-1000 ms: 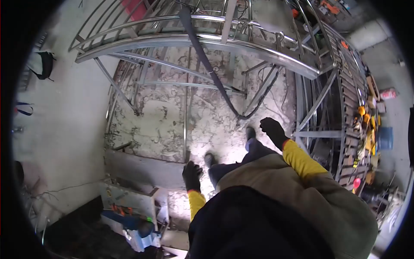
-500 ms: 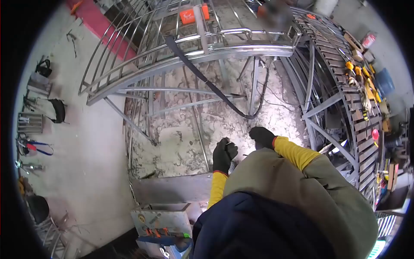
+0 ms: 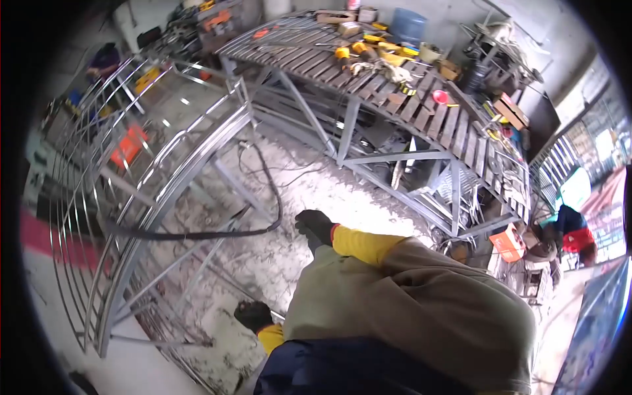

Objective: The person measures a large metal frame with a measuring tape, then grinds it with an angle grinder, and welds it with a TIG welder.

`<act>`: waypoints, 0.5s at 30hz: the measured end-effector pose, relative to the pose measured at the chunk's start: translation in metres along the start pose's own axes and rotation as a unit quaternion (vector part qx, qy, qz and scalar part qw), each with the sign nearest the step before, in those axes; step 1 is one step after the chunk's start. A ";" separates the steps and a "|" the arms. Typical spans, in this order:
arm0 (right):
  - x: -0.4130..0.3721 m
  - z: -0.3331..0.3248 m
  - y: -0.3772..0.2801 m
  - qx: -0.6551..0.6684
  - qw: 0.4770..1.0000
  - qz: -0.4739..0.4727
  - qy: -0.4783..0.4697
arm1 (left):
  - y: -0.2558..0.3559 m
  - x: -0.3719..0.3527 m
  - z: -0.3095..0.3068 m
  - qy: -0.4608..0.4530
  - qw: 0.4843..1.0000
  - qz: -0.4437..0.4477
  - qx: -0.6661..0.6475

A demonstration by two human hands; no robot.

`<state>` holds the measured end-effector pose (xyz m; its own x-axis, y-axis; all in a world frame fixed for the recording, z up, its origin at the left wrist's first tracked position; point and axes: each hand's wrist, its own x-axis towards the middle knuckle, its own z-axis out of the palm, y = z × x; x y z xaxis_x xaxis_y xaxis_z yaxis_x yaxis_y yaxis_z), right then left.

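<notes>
My left hand (image 3: 253, 316), in a dark glove with a yellow sleeve, is low in the head view. Its fingers are curled in, and what they may hold is hidden. Higher up, my right hand (image 3: 315, 227) wears the same kind of glove and hangs before my body with bent fingers; its palm is turned away. Neither hand touches the shiny metal railing frame (image 3: 171, 174) at the left. A thick black cable (image 3: 197, 235) hangs from that frame and curves up close to my right hand.
A slatted metal workbench (image 3: 421, 115) runs along the far side, bearing yellow power tools (image 3: 388, 54), a red round item (image 3: 440, 97) and a blue bucket (image 3: 408, 26). Orange boxes (image 3: 507, 242) stand at the right, near another person (image 3: 574, 230). Stained floor (image 3: 257, 273) lies below my hands.
My view has swung right, bringing the workbench to the centre and the railing frame to the left. Both hands stay before my body, with the left now lower and farther from the right.
</notes>
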<state>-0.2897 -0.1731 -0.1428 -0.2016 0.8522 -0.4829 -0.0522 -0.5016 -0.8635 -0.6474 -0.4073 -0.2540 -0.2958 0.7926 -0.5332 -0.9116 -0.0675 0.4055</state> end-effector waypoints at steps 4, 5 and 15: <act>-0.020 -0.017 -0.024 0.038 0.997 0.037 0.061 | 0.015 -0.004 -0.023 -0.013 0.600 -0.262 -0.756; -0.022 -0.021 -0.026 0.093 0.990 0.057 0.085 | 0.009 -0.011 -0.021 -0.009 0.603 -0.262 -0.753; -0.006 -0.085 -0.053 0.249 0.954 0.121 0.115 | -0.011 -0.031 0.034 0.029 0.985 0.052 -0.160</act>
<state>-0.2029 -0.1386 -0.1062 -0.0500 0.6845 -0.7273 -0.5009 -0.6471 -0.5747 -0.6185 -0.4110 -0.2167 -0.3996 0.7361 -0.5463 -0.9161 -0.3414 0.2101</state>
